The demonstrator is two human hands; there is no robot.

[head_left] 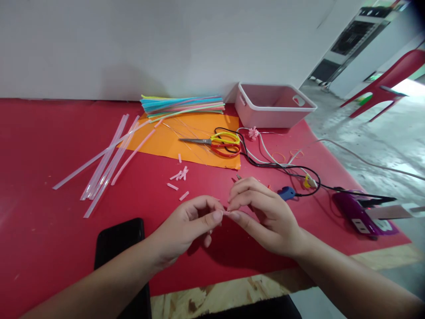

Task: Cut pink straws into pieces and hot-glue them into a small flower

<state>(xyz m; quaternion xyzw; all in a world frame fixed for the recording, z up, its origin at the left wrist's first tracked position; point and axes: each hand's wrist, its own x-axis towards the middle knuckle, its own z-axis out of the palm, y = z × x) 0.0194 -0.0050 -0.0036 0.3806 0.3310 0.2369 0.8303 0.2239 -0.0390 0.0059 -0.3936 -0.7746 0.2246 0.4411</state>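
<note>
Over the front of the red table, my left hand (199, 223) and my right hand (262, 212) meet, both pinching a tiny pink piece (226, 213) between thumb and fingertips. Fingers cover most of it; it resembles the short cut pink pieces (179, 173) lying just beyond my left hand. A blue-handled corded tool (287, 193) lies partly hidden behind my right hand. Farther back, scissors (217, 142) with yellow and red handles rest on an orange sheet (156, 141). Long translucent pink strips (108, 164) and a fuzzy pink pipe cleaner (134, 153) lie to the left.
A bundle of coloured pipe cleaners (182, 106) lies by the wall, beside a pink plastic basket (268, 116). A small pink flower-like piece (253, 133) sits among cords. On the right is a purple power strip (353, 212). A black phone (119, 241) lies under my left forearm.
</note>
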